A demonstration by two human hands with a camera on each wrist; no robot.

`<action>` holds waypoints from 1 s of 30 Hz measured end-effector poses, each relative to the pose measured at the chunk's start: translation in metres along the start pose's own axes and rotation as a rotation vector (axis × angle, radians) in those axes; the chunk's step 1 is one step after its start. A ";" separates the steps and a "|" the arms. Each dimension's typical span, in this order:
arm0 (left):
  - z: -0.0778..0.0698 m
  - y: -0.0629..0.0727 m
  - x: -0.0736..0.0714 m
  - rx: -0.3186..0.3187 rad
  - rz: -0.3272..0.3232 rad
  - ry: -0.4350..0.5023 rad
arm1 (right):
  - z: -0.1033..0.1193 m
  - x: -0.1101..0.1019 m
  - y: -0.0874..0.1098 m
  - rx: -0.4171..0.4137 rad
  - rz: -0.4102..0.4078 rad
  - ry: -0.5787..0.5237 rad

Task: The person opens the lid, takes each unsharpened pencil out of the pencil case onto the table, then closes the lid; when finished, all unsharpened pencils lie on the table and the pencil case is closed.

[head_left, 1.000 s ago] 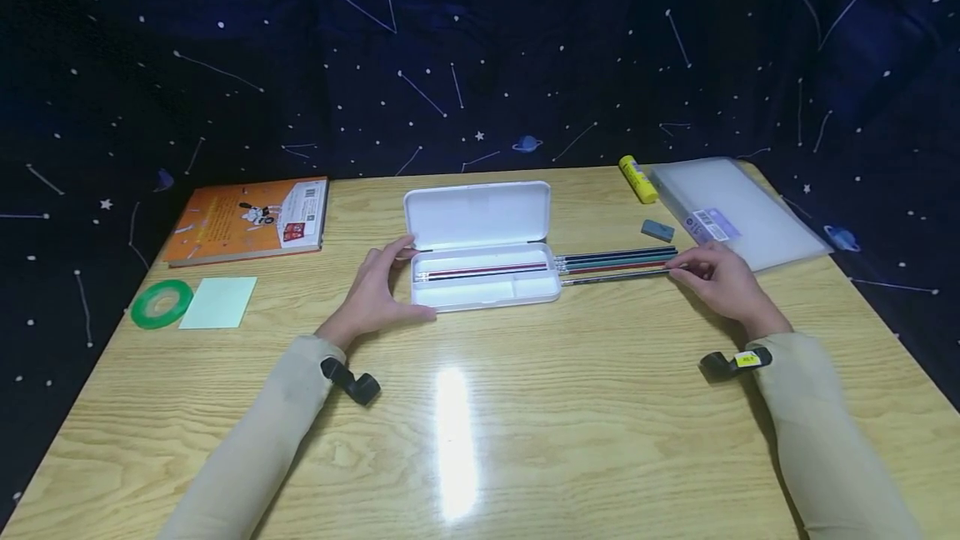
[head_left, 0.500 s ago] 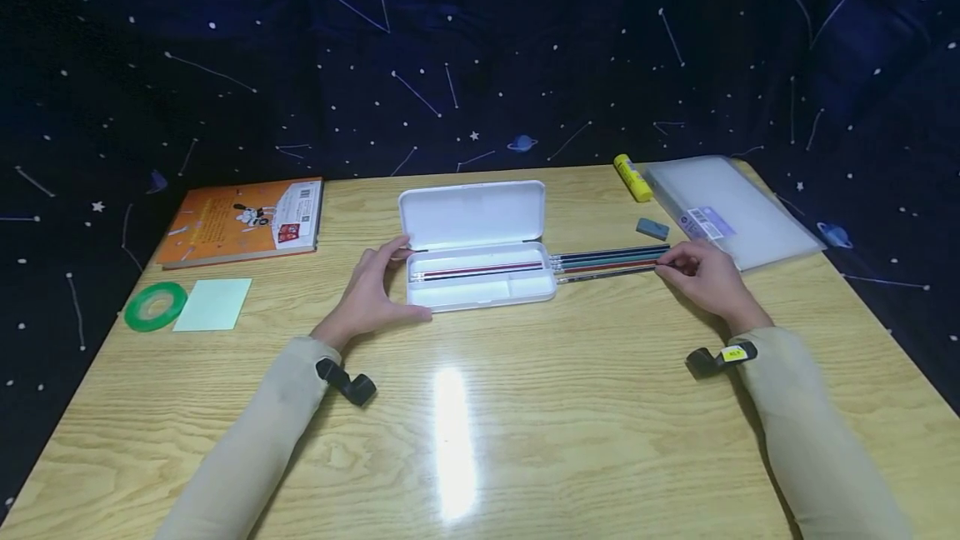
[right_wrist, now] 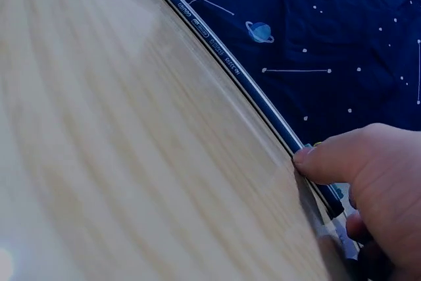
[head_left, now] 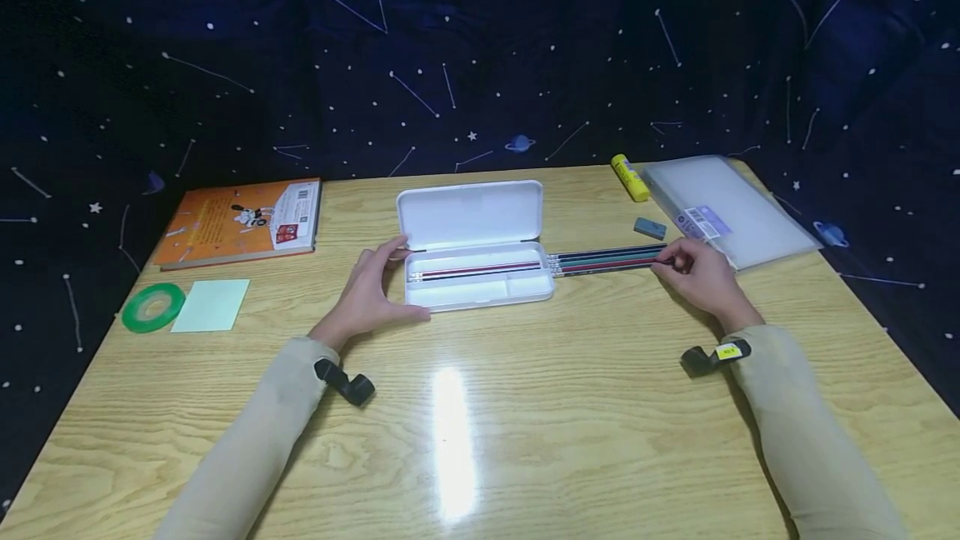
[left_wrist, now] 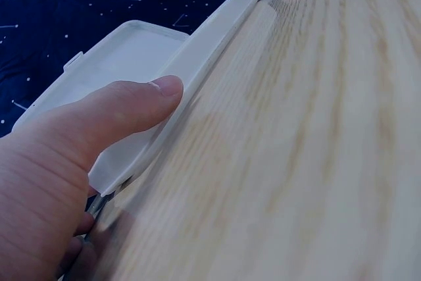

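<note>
A white pencil case (head_left: 491,303) lies with its lid (head_left: 469,215) raised, and a few pencils (head_left: 480,270) rest in its long compartment. My left hand (head_left: 369,294) holds the case by its left end, thumb (left_wrist: 141,106) along the front wall and fingers round the back corner. To the right of the case, several pencils lie side by side on the table, ferrule ends close to the case wall. My right hand (head_left: 701,277) pinches the far right end of the nearest one, a dark pencil (right_wrist: 223,64) with silver lettering, its thumb on the barrel.
A blue eraser (head_left: 649,228), a yellow glue stick (head_left: 630,177) and a translucent folder (head_left: 750,211) lie beyond my right hand. Left on the wooden table (head_left: 570,407) are an orange book (head_left: 217,223), green tape (head_left: 135,311) and pale green sticky notes (head_left: 212,305). A dark starry cloth hangs behind.
My right hand has moved slightly left, bringing the dark pencil up against the row; the gap between them has gone. The left hand keeps its place on the case.
</note>
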State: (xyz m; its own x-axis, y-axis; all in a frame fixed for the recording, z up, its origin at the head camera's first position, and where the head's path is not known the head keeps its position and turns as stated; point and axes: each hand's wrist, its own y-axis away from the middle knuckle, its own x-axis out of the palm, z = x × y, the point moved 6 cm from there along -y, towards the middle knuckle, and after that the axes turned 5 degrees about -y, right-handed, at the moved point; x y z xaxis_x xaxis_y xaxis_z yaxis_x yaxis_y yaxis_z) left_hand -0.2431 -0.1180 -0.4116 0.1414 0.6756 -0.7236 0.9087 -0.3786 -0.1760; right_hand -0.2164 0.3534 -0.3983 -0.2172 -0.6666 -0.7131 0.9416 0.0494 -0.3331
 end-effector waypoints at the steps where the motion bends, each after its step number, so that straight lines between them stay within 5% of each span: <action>1: 0.000 0.000 0.000 0.001 -0.001 -0.001 | 0.000 0.001 0.000 0.000 0.002 -0.007; 13: 0.001 -0.001 0.000 0.004 -0.007 0.003 | 0.032 0.017 -0.014 -0.084 0.047 -0.004; 18: 0.000 -0.001 0.000 0.003 -0.007 0.002 | 0.053 0.033 -0.023 -0.151 0.097 0.007; 30: 0.002 -0.002 -0.001 -0.001 -0.010 0.000 | 0.106 0.083 -0.050 -0.164 0.281 -0.119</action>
State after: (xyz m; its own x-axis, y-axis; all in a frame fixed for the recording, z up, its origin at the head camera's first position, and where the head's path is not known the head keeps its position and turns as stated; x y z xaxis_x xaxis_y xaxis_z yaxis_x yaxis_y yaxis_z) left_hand -0.2454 -0.1191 -0.4121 0.1325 0.6794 -0.7217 0.9103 -0.3715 -0.1826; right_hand -0.2544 0.2172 -0.3751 0.0854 -0.6912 -0.7176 0.9043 0.3561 -0.2354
